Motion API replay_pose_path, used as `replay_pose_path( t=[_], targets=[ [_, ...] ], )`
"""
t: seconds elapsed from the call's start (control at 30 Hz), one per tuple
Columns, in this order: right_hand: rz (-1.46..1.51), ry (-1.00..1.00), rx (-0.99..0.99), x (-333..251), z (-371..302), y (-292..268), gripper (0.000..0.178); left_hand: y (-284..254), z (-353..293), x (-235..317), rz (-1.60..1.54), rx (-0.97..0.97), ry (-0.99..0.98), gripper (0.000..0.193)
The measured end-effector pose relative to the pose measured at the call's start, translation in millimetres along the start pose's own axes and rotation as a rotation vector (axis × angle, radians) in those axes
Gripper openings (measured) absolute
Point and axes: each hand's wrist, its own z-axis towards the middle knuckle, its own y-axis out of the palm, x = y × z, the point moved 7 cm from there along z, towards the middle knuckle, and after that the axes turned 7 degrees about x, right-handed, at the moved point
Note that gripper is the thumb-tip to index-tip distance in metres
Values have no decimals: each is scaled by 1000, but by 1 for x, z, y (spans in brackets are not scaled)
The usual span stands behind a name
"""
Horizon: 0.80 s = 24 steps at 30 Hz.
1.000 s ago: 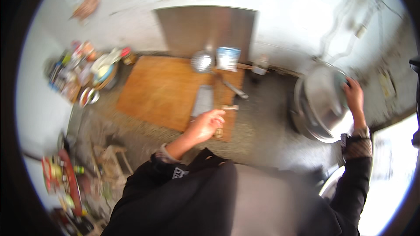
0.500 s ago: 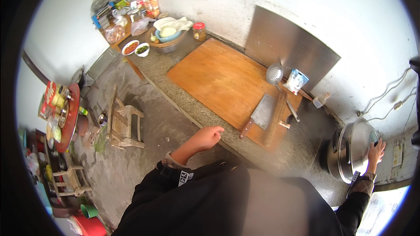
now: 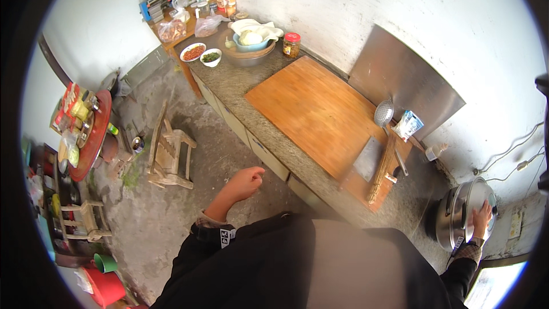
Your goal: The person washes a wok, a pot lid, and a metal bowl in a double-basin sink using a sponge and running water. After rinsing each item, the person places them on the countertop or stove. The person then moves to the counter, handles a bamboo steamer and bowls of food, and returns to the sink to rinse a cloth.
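Observation:
My left hand (image 3: 243, 183) hovers over the floor in front of the counter, fingers curled in, with nothing visible in it. At the far right, my right hand (image 3: 481, 219) rests on the lid of a large steel pot (image 3: 454, 217). Its fingers are stretched across the lid beside the dark knob (image 3: 494, 209). A wooden cutting board (image 3: 314, 109) lies on the counter. On its right part are a cleaver (image 3: 367, 159) and a long rough wooden piece (image 3: 382, 170). A perforated skimmer (image 3: 384, 113) and a small blue-white packet (image 3: 408, 125) are behind them.
A red-lidded jar (image 3: 291, 46), a blue bowl (image 3: 251, 44) in a basket, and two small bowls with red food (image 3: 193, 52) and green food (image 3: 211, 58) stand at the counter's far left. A steel sheet (image 3: 403, 74) leans on the wall. A wooden stool (image 3: 173, 157) stands on the floor.
The view has shifted, so the counter sits farther right and lower. My right hand has moved from the lid's far edge toward its middle. My left hand is farther from the counter edge.

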Motion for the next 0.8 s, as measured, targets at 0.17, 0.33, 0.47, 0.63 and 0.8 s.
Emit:
replay_pose_path(
  t=[0.17,0.33,0.47,0.63,0.8],
  targets=[
    [-183,193,169,-77,-17,-58,74,-46,-13,-25,78,88,44,33],
    [485,-251,532,-270,-73,-88,60,-90,-26,-50,92,250,-11,35],
    [799,-494,307,-415,-121,-64,51,-112,-31,-61,135,243,-16,36],
    [1025,-603,72,-563,-139,-55,32,-156,-20,-76,177,218,-84,38],
    [1259,-498,-167,-698,-139,-36,18,-219,42,-90,178,174,-172,39]
  ],
)
